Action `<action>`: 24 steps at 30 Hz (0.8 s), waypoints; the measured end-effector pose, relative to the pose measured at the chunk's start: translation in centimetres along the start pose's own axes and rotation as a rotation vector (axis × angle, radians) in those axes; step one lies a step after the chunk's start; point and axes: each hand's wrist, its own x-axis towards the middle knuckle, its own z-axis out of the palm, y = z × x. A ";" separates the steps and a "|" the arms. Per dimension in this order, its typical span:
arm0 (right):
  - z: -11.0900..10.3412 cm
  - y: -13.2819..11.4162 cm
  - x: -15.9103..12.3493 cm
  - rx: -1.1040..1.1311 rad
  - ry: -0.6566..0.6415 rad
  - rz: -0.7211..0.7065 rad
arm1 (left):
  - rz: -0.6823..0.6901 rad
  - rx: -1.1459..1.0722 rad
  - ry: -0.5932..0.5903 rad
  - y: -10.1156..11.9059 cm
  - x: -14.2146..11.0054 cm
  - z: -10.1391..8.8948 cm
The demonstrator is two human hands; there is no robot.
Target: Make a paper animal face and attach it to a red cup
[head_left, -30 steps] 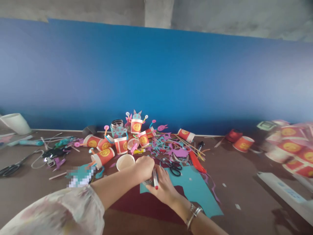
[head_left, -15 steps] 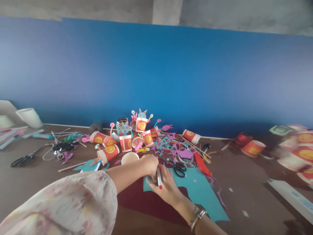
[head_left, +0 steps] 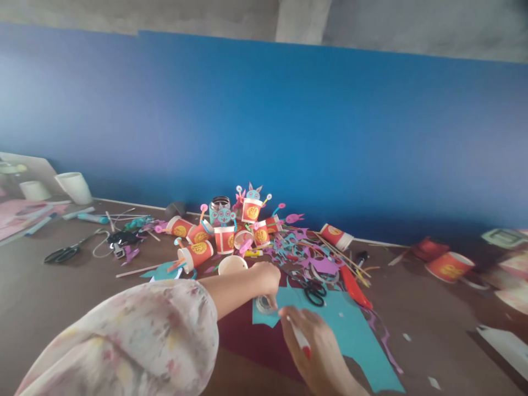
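Observation:
My left hand (head_left: 267,279) reaches in from the left, its fingers closed and pointing down at the edge of a roll of clear tape (head_left: 264,306). The roll rests on a light-blue paper sheet (head_left: 350,324). My right hand (head_left: 315,344) is just right of the roll, slightly blurred. A white marker with a red cap (head_left: 303,344) is held in it, tilted across the fingers. Thumb and forefinger of that hand come together near the roll; whether a bit of tape is between them I cannot make out. Black-handled scissors (head_left: 315,292) lie on the sheet beyond.
Red paper cups with cut-paper figures (head_left: 225,240) crowd the back, beside a pile of paper scraps (head_left: 322,263). An open cup (head_left: 233,265) stands behind my left forearm. More scissors (head_left: 66,254) lie left. A white power strip (head_left: 505,349) is at right, dark red paper (head_left: 256,352) in front.
My right hand has pulled away from the left, toward me and to the right, with the marker still in it. The tape roll now shows more. The view has turned slightly left.

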 end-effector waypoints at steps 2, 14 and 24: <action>0.6 -1.7 -0.5 -0.032 -0.039 -0.088 | 0.010 0.010 -0.010 0.0 0.1 0.0; 6.5 -5.8 1.2 -0.163 -0.271 0.044 | 0.056 0.125 -0.036 0.3 0.0 -0.6; 6.9 -5.6 1.8 -0.128 -0.403 0.140 | 0.080 0.153 -0.035 0.3 -0.2 -0.6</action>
